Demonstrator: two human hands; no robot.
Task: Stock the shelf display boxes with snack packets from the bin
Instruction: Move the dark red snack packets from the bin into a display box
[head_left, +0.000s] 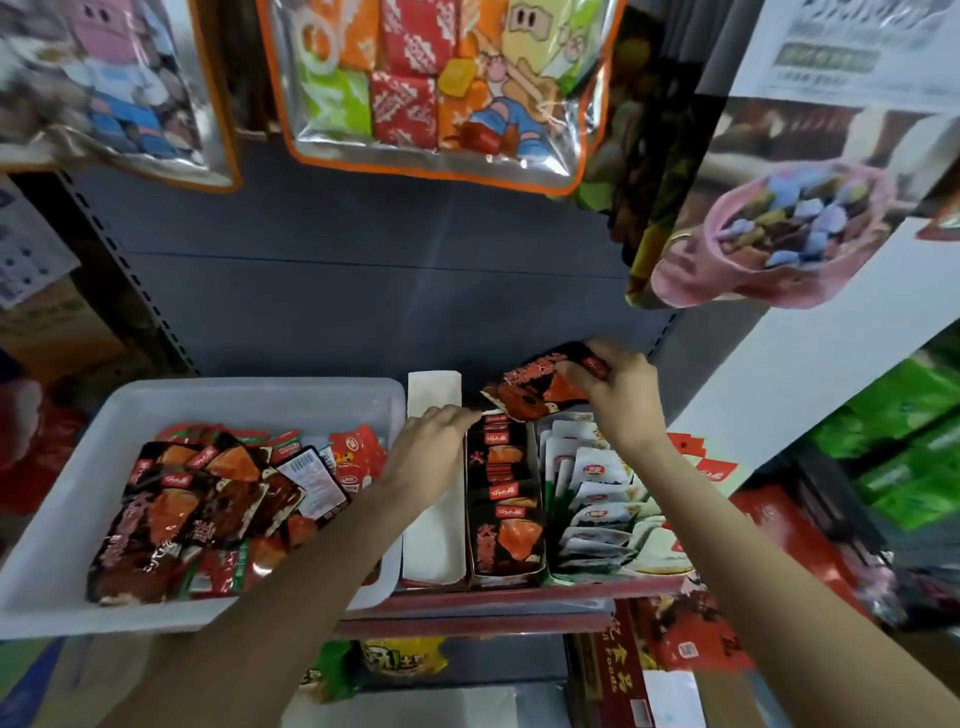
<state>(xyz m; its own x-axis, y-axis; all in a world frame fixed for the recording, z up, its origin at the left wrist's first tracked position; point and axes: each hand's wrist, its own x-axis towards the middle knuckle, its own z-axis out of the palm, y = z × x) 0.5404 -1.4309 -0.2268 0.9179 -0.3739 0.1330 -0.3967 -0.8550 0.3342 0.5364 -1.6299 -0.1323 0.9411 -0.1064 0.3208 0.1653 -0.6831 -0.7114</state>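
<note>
A white plastic bin (78, 467) on the left of the shelf holds several black-and-red snack packets (171, 519). To its right stand an empty white display box (434, 540), a box filled with black-and-red packets (506, 493), and a box of white packets (597, 488). My right hand (618, 395) grips a few black-and-red packets (535, 389) above the far end of the middle box. My left hand (431, 447) rests with straight fingers on the back left edge of that box.
Large snack bags (431, 88) hang above on the grey back panel. Green packs (904, 447) sit on a shelf at right. Red boxes (623, 670) and more snack bags lie on the lower shelf below the red shelf edge.
</note>
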